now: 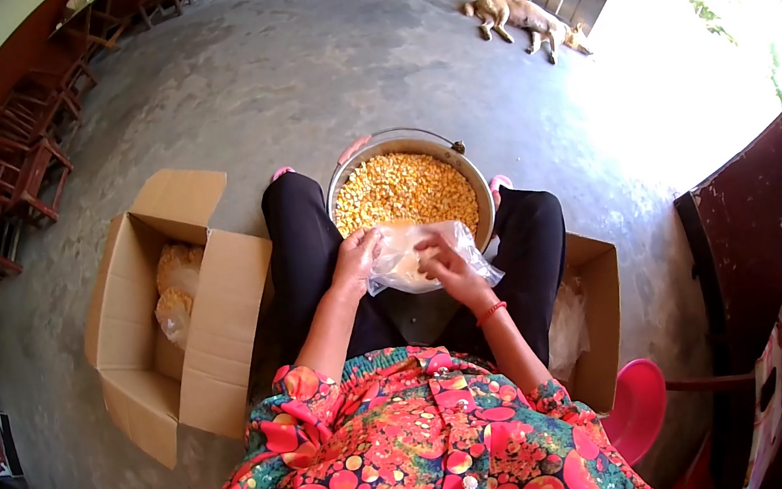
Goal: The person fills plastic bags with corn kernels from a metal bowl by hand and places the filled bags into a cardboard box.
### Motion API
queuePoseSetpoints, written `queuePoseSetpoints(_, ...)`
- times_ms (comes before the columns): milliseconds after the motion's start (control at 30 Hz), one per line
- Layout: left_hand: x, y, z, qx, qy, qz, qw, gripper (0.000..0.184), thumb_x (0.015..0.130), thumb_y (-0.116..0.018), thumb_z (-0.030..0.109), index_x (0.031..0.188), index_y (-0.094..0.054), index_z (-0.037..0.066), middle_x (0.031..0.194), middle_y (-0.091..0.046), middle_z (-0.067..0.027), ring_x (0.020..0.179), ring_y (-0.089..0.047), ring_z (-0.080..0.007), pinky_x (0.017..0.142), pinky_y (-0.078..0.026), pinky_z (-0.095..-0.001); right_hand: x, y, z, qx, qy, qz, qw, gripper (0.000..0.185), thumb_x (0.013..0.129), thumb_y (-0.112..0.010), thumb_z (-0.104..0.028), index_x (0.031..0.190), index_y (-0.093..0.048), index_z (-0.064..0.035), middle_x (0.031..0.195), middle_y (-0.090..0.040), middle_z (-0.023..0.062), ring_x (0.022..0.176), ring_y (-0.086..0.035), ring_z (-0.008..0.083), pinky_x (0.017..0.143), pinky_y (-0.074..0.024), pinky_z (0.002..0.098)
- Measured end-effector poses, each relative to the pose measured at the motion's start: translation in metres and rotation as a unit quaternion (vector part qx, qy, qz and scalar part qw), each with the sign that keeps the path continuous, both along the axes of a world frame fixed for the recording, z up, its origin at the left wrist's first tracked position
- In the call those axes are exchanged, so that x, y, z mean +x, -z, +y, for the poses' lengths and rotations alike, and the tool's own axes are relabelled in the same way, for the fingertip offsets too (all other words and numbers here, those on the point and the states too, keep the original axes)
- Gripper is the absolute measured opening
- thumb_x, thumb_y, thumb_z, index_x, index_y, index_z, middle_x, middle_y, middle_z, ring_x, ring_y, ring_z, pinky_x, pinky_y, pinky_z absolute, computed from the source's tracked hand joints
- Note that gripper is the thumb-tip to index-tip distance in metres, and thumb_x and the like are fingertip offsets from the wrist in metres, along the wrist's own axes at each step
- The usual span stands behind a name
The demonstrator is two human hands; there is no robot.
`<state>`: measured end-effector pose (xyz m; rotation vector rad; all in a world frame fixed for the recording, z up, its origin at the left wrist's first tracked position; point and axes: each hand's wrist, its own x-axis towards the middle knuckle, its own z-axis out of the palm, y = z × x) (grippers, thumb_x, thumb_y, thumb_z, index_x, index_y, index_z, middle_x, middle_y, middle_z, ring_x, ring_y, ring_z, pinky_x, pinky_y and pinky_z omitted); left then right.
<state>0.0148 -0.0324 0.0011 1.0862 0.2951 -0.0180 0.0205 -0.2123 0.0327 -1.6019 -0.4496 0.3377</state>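
Observation:
A metal bucket (481, 192) full of yellow corn kernels (403, 188) stands between my knees. Over its near rim lies a clear plastic bag (411, 260), with something pale inside that I cannot make out. My left hand (356, 260) pinches the bag's left side, fingers closed. At the bag's right part is my right hand (451, 268), fingers bent and closed on the plastic; the fingertips partly blend into it.
An open cardboard box (218, 392) with filled plastic bags (178, 294) sits on the left. Another cardboard box (602, 304) stands at my right leg, beside a pink plastic object (640, 402). A dog (524, 17) lies near the doorway; wooden chairs (21, 173) line the left wall.

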Motion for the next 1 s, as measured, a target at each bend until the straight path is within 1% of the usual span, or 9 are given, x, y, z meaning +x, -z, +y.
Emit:
queuePoseSetpoints(133,-0.005,-0.017,-0.010,0.024,0.027,0.054,0.998,0.019,0.081,-0.051,0.025,0.082,-0.056,0.006,0.062,-0.047,0.0057,0.051,-0.036,-0.0026,0.049,-0.031,-0.0160,0.020,0.002,-0.016,0.077,0.171,0.157,0.969,0.035,0.082,-0.045,-0.026,0.106,-0.046,-0.0001,0.097,-0.050,0.0103,0.067,-0.054,0.0139,0.054,-0.0452,0.0249)
queuePoseSetpoints(233,-0.007,-0.029,-0.008,0.045,0.166,0.065,0.983,0.022,0.079,-0.055,0.027,0.084,-0.057,0.006,0.069,-0.053,0.0039,0.055,-0.041,-0.0028,0.052,-0.035,-0.0167,0.038,0.019,-0.027,0.070,0.192,0.286,0.936,0.048,0.082,-0.042,-0.034,0.119,-0.027,-0.0054,0.107,-0.038,0.0114,0.072,-0.055,0.0219,0.054,-0.0479,0.0302)
queuePoseSetpoints(333,-0.010,-0.020,-0.011,0.082,0.271,0.022,0.959,0.019,0.078,-0.057,0.024,0.086,-0.058,0.006,0.073,-0.055,0.0026,0.056,-0.042,-0.0024,0.053,-0.036,-0.0162,0.034,0.011,-0.018,-0.009,0.125,0.268,0.955,0.045,0.083,-0.039,-0.038,0.113,-0.039,-0.0037,0.103,-0.045,0.0120,0.070,-0.055,0.0202,0.056,-0.0478,0.0306)
queuePoseSetpoints(467,0.001,0.004,-0.002,0.012,0.026,0.023,0.999,0.019,0.081,-0.052,0.021,0.082,-0.058,0.003,0.065,-0.053,0.0044,0.052,-0.039,-0.0013,0.049,-0.033,-0.0145,0.041,0.015,-0.012,-0.116,-0.024,0.262,0.958,0.040,0.083,-0.040,-0.033,0.100,-0.051,0.0014,0.095,-0.053,0.0108,0.070,-0.056,0.0177,0.054,-0.0468,0.0271)
queuePoseSetpoints(600,-0.003,-0.009,-0.005,0.040,0.000,0.039,0.998,0.022,0.082,-0.050,0.022,0.080,-0.058,0.002,0.054,-0.042,0.0064,0.047,-0.032,-0.0020,0.045,-0.028,-0.0158,0.034,-0.036,0.002,0.045,-0.015,0.058,0.997,0.021,0.082,-0.046,-0.017,0.091,-0.057,-0.0008,0.088,-0.056,0.0060,0.075,-0.053,0.0110,0.061,-0.0451,0.0229)
queuePoseSetpoints(667,-0.005,-0.010,-0.005,0.076,0.034,0.032,0.996,0.024,0.083,-0.049,0.023,0.079,-0.057,0.001,0.054,-0.040,0.0063,0.046,-0.031,-0.0025,0.045,-0.027,-0.0166,0.043,-0.042,0.003,-0.033,0.072,-0.179,0.981,0.020,0.075,-0.052,-0.010,0.094,-0.056,-0.0042,0.096,-0.054,0.0088,0.083,-0.053,0.0164,0.067,-0.0448,0.0271)
queuePoseSetpoints(700,-0.005,-0.009,-0.005,0.075,0.057,0.037,0.995,0.025,0.083,-0.048,0.023,0.078,-0.057,0.001,0.052,-0.037,0.0069,0.046,-0.030,-0.0025,0.044,-0.025,-0.0168,0.048,-0.051,-0.004,-0.166,0.062,-0.338,0.924,0.037,0.069,-0.057,-0.010,0.105,-0.050,-0.0088,0.109,-0.047,0.0117,0.098,-0.047,0.0254,0.081,-0.0389,0.0354)
queuePoseSetpoints(833,-0.005,-0.017,-0.006,0.048,0.110,0.034,0.992,0.026,0.085,-0.045,0.023,0.077,-0.057,0.001,0.050,-0.033,0.0076,0.045,-0.026,-0.0026,0.043,-0.023,-0.0174,0.053,-0.005,-0.020,-0.420,0.033,-0.331,0.844,0.055,0.069,-0.056,-0.023,0.119,-0.037,-0.0133,0.124,-0.033,0.0123,0.114,-0.030,0.0334,0.094,-0.0228,0.0447)
queuePoseSetpoints(1000,-0.004,-0.013,-0.005,0.024,0.121,0.015,0.992,0.025,0.084,-0.046,0.023,0.077,-0.057,0.001,0.051,-0.036,0.0073,0.046,-0.029,-0.0020,0.044,-0.024,-0.0162,0.075,0.067,-0.022,-0.620,-0.200,-0.182,0.736,0.039,0.077,-0.041,-0.034,0.109,-0.047,-0.0123,0.102,-0.053,0.0139,0.092,-0.051,0.0286,0.078,-0.0393,0.0423)
